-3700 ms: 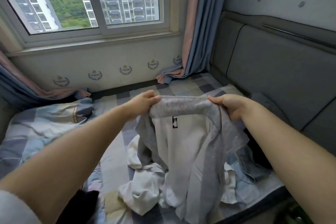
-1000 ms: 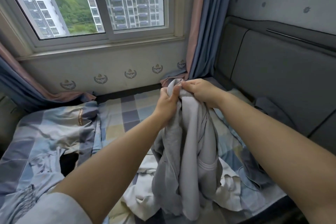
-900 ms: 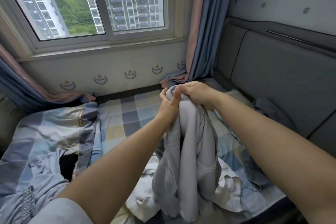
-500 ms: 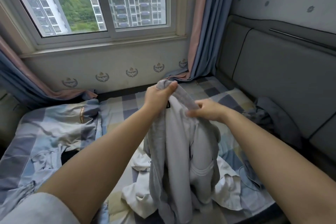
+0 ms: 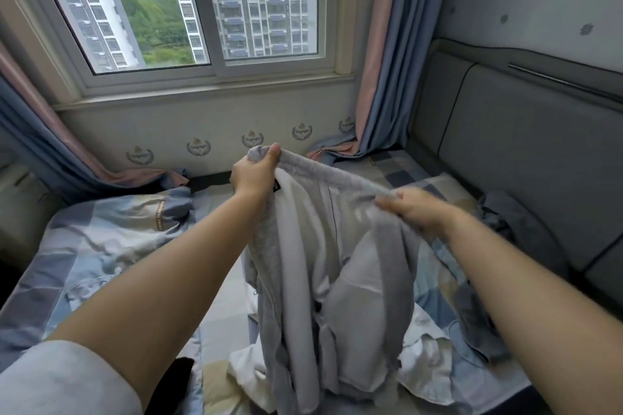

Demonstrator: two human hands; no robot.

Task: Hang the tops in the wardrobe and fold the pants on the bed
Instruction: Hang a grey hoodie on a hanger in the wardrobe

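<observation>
While held up over the bed:
Pants: grey, inside-out, waistband stretched, legs hanging.
Left hand: fingers curled, gripping far waistband end.
Right hand: fingers pinching near-right waistband end.

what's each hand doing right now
Left hand: closed, gripping the grey pants at the waistband.
Right hand: closed, gripping the same waistband.

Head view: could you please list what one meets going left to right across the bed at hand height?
Crumpled plaid quilt → left hand → grey pants → right hand → dark grey garment → padded headboard.
</observation>
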